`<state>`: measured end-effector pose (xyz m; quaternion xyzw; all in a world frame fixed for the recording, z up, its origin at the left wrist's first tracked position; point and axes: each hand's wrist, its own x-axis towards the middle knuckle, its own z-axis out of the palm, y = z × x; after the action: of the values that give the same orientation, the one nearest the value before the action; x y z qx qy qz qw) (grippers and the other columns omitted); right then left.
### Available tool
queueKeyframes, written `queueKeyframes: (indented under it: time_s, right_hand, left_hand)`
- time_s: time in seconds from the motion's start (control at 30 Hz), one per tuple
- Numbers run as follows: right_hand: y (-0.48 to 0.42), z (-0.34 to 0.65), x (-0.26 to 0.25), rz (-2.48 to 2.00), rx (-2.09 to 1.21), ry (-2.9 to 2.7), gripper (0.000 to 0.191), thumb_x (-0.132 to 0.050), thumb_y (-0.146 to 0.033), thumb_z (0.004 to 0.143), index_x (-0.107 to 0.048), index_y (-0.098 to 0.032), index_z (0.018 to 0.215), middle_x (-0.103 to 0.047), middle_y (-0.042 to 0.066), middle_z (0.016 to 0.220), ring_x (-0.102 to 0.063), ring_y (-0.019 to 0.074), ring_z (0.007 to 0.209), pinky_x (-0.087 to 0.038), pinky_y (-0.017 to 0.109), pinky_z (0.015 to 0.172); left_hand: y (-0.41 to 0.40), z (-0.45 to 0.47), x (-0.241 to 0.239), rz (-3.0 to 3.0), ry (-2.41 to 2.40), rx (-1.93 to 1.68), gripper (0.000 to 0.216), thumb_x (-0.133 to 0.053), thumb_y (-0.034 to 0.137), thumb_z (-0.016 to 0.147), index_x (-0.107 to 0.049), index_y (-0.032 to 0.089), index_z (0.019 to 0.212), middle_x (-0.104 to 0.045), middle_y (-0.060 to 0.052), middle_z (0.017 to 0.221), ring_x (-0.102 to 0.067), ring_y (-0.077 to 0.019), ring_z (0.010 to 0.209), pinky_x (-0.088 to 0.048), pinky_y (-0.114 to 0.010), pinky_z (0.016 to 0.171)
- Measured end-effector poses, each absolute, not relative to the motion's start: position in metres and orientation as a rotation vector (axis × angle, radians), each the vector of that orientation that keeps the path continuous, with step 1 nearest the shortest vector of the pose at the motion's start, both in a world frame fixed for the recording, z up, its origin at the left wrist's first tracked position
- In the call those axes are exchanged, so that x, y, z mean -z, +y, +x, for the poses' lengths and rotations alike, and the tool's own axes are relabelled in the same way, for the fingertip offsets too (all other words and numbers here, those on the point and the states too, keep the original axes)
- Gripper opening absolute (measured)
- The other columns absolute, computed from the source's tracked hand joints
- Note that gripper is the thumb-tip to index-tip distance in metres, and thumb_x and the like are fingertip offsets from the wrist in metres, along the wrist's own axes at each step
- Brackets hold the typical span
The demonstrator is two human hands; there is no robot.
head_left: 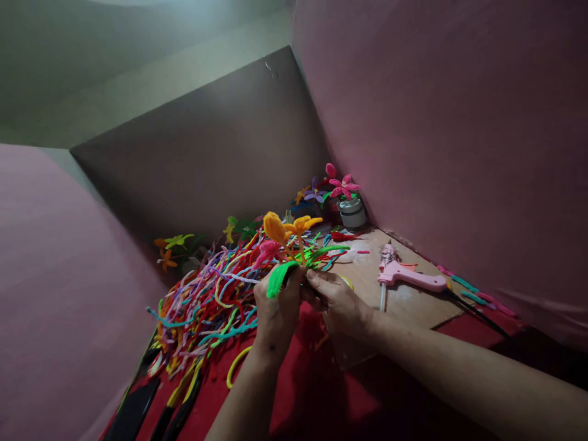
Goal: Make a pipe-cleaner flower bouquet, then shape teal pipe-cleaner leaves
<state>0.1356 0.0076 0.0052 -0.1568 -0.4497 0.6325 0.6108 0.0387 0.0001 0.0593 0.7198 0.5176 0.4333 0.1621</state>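
Note:
My left hand [275, 309] is closed around the green stem of a pipe-cleaner flower [294, 236], which has yellow-orange petals and stands up above my fingers. A bright green pipe cleaner [279, 277] curls over that hand's knuckles. My right hand [337, 300] pinches the same stem from the right, fingers pressed together at its base. Both hands meet above a red cloth [298, 373].
A big heap of loose coloured pipe cleaners [206, 300] lies left of my hands. A pink glue gun [408, 277] rests on a wooden board [413, 300] to the right. Finished flowers in a small pot [351, 211] stand in the far corner. Pink walls close in on both sides.

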Motion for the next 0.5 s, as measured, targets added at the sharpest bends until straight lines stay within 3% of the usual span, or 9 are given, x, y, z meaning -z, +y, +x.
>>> queueKeyframes:
  time_s: [0.17,0.37,0.5]
  right_hand:
    - [0.009,0.134,-0.003,-0.420,-1.354,-1.094,0.027,-0.057,-0.041,0.074,-0.049,-0.017,0.068,-0.035,-0.006,0.052,-0.023,0.0059,0.047,-0.016,0.023,0.044]
    - [0.005,0.141,-0.007,-0.572,-1.321,-1.131,0.024,-0.050,-0.035,0.078,-0.042,-0.018,0.063,-0.031,-0.007,0.051,-0.023,0.0063,0.046,-0.017,0.023,0.043]
    - [0.004,0.144,-0.010,-0.547,-1.354,-1.117,0.026,-0.052,-0.036,0.077,-0.041,-0.018,0.062,-0.032,-0.007,0.049,-0.023,0.0057,0.044,-0.016,0.023,0.042]
  left_hand:
    - [0.005,0.036,-0.057,2.255,1.569,-1.373,0.022,-0.052,0.028,0.075,-0.053,0.019,0.056,-0.048,0.004,0.049,-0.042,-0.0091,0.046,-0.033,-0.022,0.048]
    - [0.007,0.041,-0.062,2.418,1.683,-1.271,0.016,-0.052,0.028,0.076,-0.064,0.020,0.067,-0.060,0.001,0.061,-0.052,-0.0113,0.055,-0.037,-0.023,0.056]
    - [0.004,0.042,-0.059,2.237,1.674,-1.275,0.020,-0.054,0.033,0.076,-0.060,0.019,0.062,-0.055,0.003,0.053,-0.049,-0.0103,0.050,-0.037,-0.022,0.053]
